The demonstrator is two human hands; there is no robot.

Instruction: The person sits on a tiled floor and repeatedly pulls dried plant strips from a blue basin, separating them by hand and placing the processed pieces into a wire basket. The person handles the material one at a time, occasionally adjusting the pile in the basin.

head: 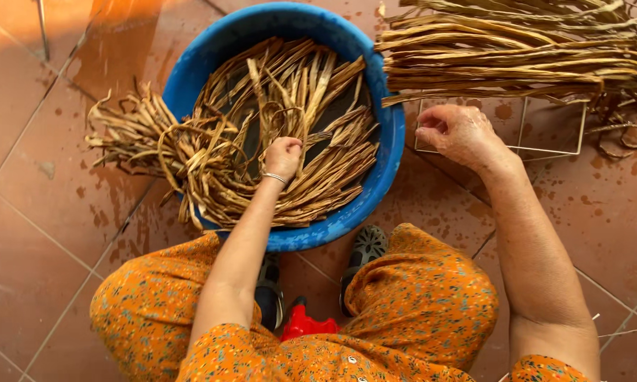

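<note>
A blue round basin point(393, 134) sits on the tiled floor in front of my knees, full of wet tan plant strips point(311, 92). My left hand point(284, 156), with a thin bracelet at the wrist, reaches into the basin and is closed around some of the strips. A curled bunch of strips point(138, 134) spills over the basin's left rim onto the floor. My right hand point(454, 131) hovers to the right of the basin with fingers loosely curled and nothing in them, just below a bundle of long dry strips point(516, 53).
The dry bundle rests on a white wire rack point(552, 150) at the upper right. Wet red-brown floor tiles point(36, 233) surround everything. My orange floral clothing point(417, 297) and dark sandals point(366, 247) are at the bottom, with a red object point(306, 327) between my knees.
</note>
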